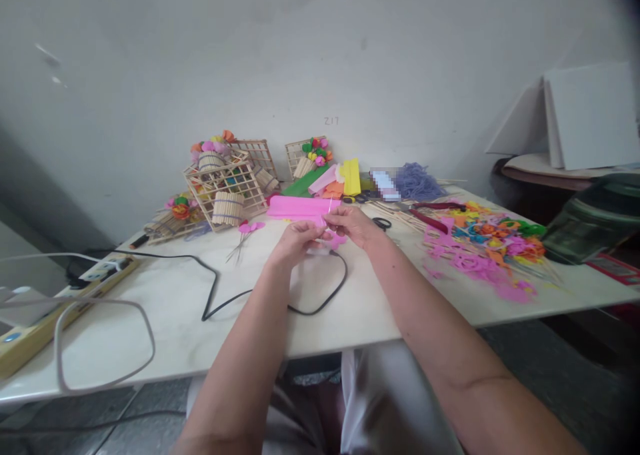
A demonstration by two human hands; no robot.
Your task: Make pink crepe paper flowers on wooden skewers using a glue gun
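Observation:
Over the middle of the table, my left hand point(299, 240) and my right hand point(354, 225) meet with fingertips pinched together. A thin pale stick point(331, 204) rises from the fingers of my right hand. What my left fingertips pinch, close beside it, is too small to make out. Beneath the hands lie pink paper pieces point(339, 240) and a small white object point(320, 250) joined to a black cable, both partly hidden. Just behind is a folded sheet of pink crepe paper point(303, 207). Pink paper petals point(250, 228) rest on thin sticks to the left.
Stick-built frames point(227, 192) with paper flowers stand back left. Black-handled scissors point(382, 223), red-handled pliers point(433, 215) and colourful paper scraps point(470, 258) lie right, near a dark green jar point(593, 218). A power strip point(95, 278) and a loose black cable point(215, 288) occupy the left.

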